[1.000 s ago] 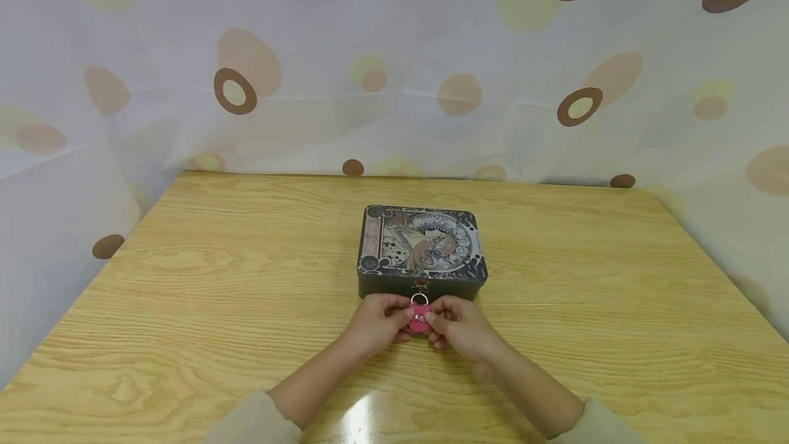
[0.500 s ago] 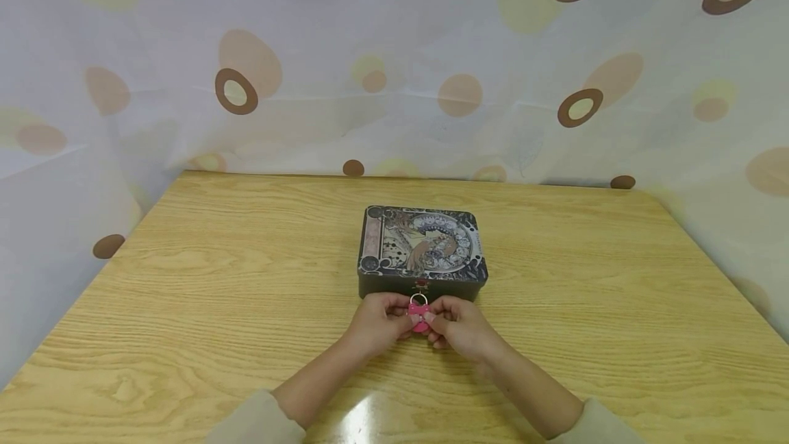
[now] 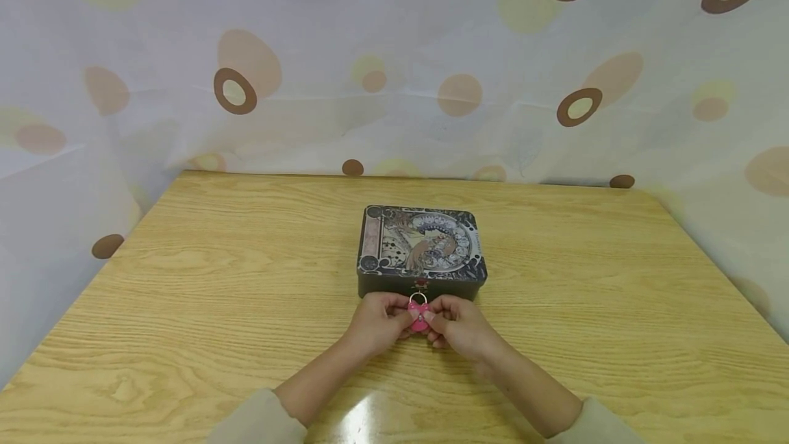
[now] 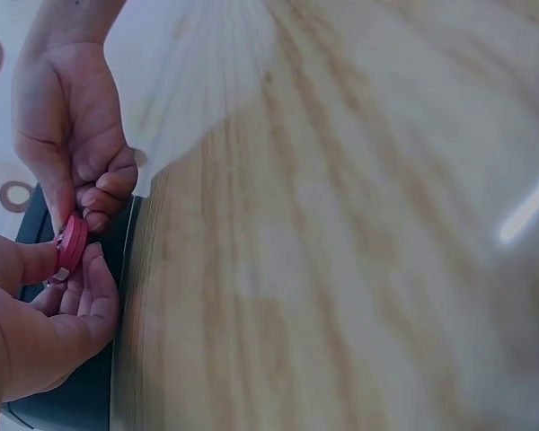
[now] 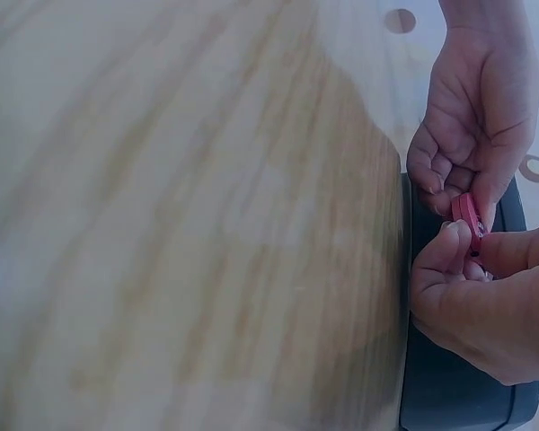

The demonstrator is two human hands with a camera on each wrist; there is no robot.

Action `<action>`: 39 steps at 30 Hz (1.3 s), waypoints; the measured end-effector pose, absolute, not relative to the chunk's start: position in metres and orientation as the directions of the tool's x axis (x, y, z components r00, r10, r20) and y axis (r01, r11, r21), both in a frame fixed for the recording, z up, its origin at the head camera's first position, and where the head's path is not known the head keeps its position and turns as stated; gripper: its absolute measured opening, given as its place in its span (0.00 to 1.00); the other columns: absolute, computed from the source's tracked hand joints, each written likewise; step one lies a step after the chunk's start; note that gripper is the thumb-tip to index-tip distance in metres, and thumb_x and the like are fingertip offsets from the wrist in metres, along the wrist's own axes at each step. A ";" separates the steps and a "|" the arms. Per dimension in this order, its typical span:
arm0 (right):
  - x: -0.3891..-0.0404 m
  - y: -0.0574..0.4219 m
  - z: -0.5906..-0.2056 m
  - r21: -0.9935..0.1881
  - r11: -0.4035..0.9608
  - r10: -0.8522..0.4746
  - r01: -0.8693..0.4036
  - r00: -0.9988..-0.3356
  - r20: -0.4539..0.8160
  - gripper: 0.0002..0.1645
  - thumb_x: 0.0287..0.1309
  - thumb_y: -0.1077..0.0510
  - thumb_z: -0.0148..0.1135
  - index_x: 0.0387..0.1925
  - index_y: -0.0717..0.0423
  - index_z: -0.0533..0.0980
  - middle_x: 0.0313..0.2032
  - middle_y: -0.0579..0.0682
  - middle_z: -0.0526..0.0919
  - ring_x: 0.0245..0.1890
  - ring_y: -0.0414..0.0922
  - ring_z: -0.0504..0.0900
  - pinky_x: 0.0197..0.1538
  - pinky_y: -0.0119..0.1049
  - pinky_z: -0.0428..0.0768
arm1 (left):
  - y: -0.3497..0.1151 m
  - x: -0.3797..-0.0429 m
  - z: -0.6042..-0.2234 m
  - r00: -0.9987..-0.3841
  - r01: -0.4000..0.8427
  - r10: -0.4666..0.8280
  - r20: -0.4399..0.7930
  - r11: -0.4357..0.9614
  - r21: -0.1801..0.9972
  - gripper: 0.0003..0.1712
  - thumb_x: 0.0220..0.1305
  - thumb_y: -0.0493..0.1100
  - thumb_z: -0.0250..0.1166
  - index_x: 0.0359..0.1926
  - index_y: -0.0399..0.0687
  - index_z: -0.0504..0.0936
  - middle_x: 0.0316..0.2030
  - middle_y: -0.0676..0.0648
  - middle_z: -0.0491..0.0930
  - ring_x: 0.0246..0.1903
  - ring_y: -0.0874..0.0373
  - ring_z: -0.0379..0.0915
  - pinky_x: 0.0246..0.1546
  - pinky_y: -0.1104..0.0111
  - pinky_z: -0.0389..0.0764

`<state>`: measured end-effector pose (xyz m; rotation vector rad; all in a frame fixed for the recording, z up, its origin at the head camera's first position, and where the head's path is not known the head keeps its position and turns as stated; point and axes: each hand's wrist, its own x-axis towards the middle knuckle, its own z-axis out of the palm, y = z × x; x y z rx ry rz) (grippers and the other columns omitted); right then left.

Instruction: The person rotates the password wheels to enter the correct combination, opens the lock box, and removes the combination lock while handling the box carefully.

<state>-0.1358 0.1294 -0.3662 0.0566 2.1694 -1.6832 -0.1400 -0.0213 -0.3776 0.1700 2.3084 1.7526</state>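
A pink combination padlock [image 3: 419,325] hangs by its silver shackle at the front clasp [image 3: 420,284] of a dark tin box with a printed lid [image 3: 431,242]. My left hand [image 3: 376,324] pinches the padlock body from the left, thumb across its face. From the other side my right hand [image 3: 465,327] pinches it too, its thumb near the number dials. In the left wrist view the padlock [image 4: 74,244] sits edge-on between both hands' fingertips. The right wrist view also has the padlock [image 5: 468,218] between them, the dials partly hidden by the thumbs.
The box stands on a wood-grain table [image 3: 246,279]. Behind the table hangs a pale cloth [image 3: 394,74] with brown and yellow spots. A bright light reflection [image 3: 357,420] lies near the table's front edge.
Both thumbs shift slightly over the padlock's face; the left thumb moved inward over the dials, then back a little. The box and the arms stay in nearly the same place.
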 end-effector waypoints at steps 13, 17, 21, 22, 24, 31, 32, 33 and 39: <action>-0.136 0.130 -0.366 -0.922 0.285 -0.198 0.262 -0.925 -0.324 0.06 0.62 0.67 0.49 0.36 0.70 0.69 0.22 0.46 0.73 0.23 0.37 0.72 0.28 0.26 0.76 | -0.023 -0.142 -0.378 -0.951 -0.121 0.258 -0.168 0.189 0.975 0.14 0.64 0.31 0.53 0.44 0.21 0.76 0.36 0.30 0.80 0.25 0.59 0.78 0.31 0.68 0.84; -0.136 0.130 -0.367 -0.922 0.284 -0.197 0.264 -0.925 -0.325 0.06 0.62 0.67 0.49 0.36 0.70 0.69 0.22 0.46 0.73 0.23 0.37 0.72 0.29 0.26 0.76 | -0.023 -0.141 -0.377 -0.950 -0.130 0.255 -0.178 0.193 0.972 0.14 0.63 0.31 0.54 0.45 0.21 0.75 0.37 0.30 0.80 0.25 0.58 0.79 0.30 0.68 0.84; -0.136 0.130 -0.368 -0.925 0.279 -0.207 0.259 -0.924 -0.322 0.06 0.62 0.67 0.49 0.36 0.70 0.69 0.22 0.46 0.73 0.23 0.37 0.72 0.28 0.26 0.76 | -0.023 -0.141 -0.377 -0.951 -0.114 0.262 -0.166 0.202 0.973 0.14 0.62 0.31 0.55 0.46 0.21 0.75 0.37 0.30 0.80 0.28 0.51 0.81 0.31 0.67 0.84; -0.136 0.130 -0.369 -0.926 0.278 -0.210 0.258 -0.924 -0.320 0.06 0.62 0.67 0.49 0.36 0.70 0.69 0.21 0.46 0.73 0.23 0.37 0.72 0.28 0.26 0.76 | -0.023 -0.141 -0.377 -0.951 -0.112 0.264 -0.164 0.201 0.973 0.14 0.62 0.31 0.56 0.45 0.21 0.75 0.37 0.30 0.80 0.28 0.50 0.81 0.31 0.67 0.84; -0.136 0.130 -0.369 -0.927 0.274 -0.215 0.258 -0.923 -0.320 0.06 0.62 0.67 0.49 0.35 0.70 0.69 0.21 0.46 0.73 0.23 0.37 0.72 0.28 0.26 0.76 | -0.022 -0.141 -0.378 -0.950 -0.107 0.267 -0.160 0.200 0.974 0.14 0.61 0.31 0.57 0.45 0.22 0.75 0.36 0.30 0.81 0.30 0.48 0.82 0.31 0.67 0.84; -0.136 0.130 -0.368 -0.925 0.270 -0.208 0.268 -0.922 -0.327 0.05 0.62 0.67 0.49 0.35 0.69 0.69 0.22 0.45 0.72 0.23 0.37 0.72 0.28 0.25 0.76 | -0.022 -0.142 -0.380 -0.951 -0.109 0.263 -0.165 0.213 0.971 0.14 0.61 0.31 0.57 0.45 0.22 0.75 0.36 0.31 0.81 0.30 0.48 0.82 0.31 0.68 0.84; -0.136 0.130 -0.368 -0.924 0.272 -0.206 0.268 -0.922 -0.328 0.05 0.62 0.67 0.49 0.35 0.69 0.69 0.22 0.45 0.72 0.23 0.37 0.72 0.28 0.25 0.76 | -0.022 -0.142 -0.380 -0.951 -0.108 0.263 -0.165 0.217 0.970 0.14 0.61 0.31 0.57 0.45 0.22 0.75 0.37 0.31 0.81 0.30 0.48 0.82 0.31 0.68 0.84; -0.136 0.130 -0.368 -0.924 0.275 -0.204 0.267 -0.923 -0.327 0.06 0.62 0.67 0.49 0.35 0.69 0.69 0.22 0.45 0.72 0.23 0.37 0.72 0.28 0.26 0.76 | -0.022 -0.142 -0.380 -0.950 -0.110 0.263 -0.166 0.216 0.970 0.14 0.61 0.31 0.57 0.46 0.22 0.75 0.37 0.31 0.80 0.31 0.48 0.82 0.31 0.68 0.84; -0.135 0.129 -0.367 -0.923 0.287 -0.202 0.256 -0.926 -0.320 0.06 0.62 0.67 0.50 0.35 0.70 0.69 0.21 0.46 0.73 0.23 0.37 0.72 0.28 0.27 0.76 | -0.021 -0.141 -0.380 -0.954 -0.088 0.261 -0.145 0.217 0.972 0.14 0.58 0.31 0.59 0.44 0.23 0.76 0.34 0.33 0.81 0.29 0.52 0.81 0.31 0.68 0.84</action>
